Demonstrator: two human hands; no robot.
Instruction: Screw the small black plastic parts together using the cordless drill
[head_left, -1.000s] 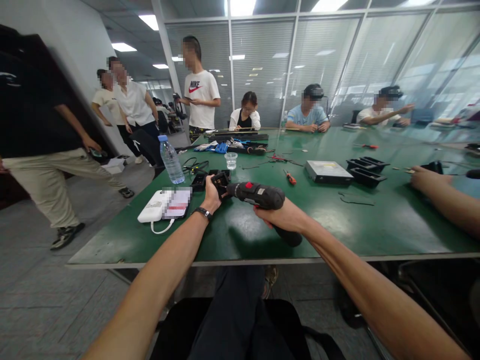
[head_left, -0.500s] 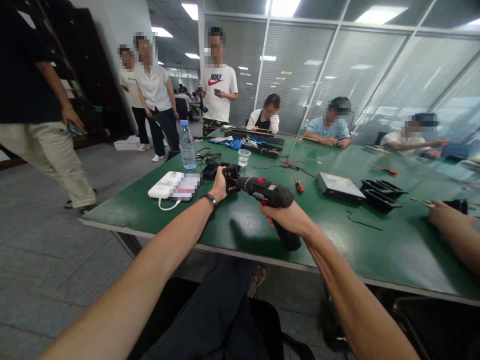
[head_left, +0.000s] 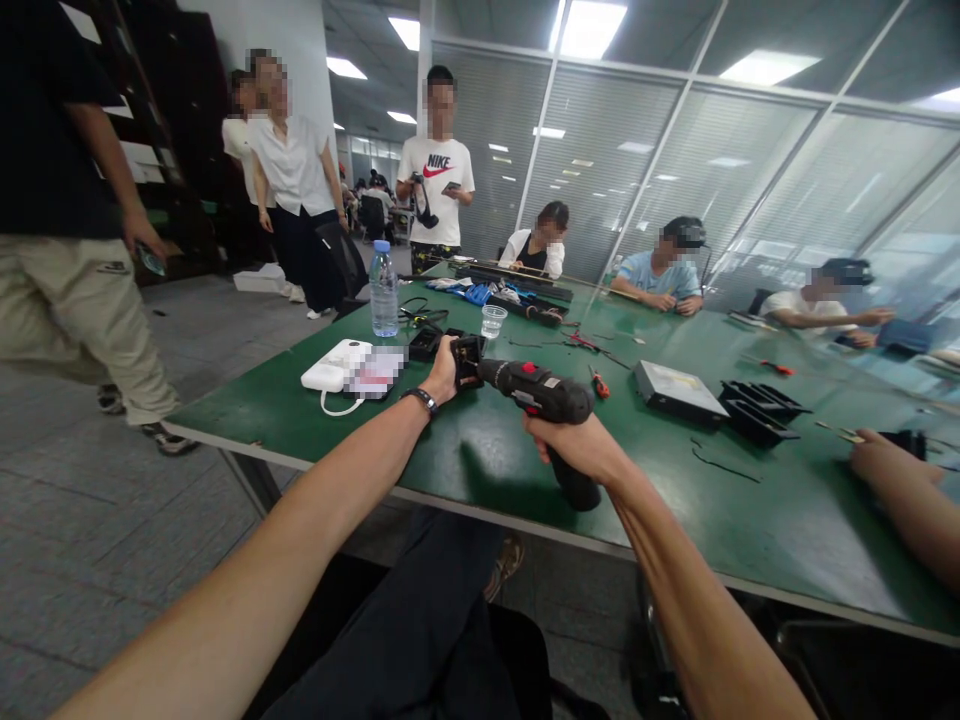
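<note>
Drill meets a small black part at the middle of the frame.
The right hand (head_left: pixel 579 445) wraps the matte black pistol-grip drill (head_left: pixel 541 395), arm stretched forward, its snout level and pointing left. The left hand (head_left: pixel 444 370), watch on the wrist, clamps the boxy black plastic part (head_left: pixel 468 359) against the tip, just above the glossy green counter (head_left: pixel 750 510). A ribbed clear bottle (head_left: pixel 384 289) stands upper left.
</note>
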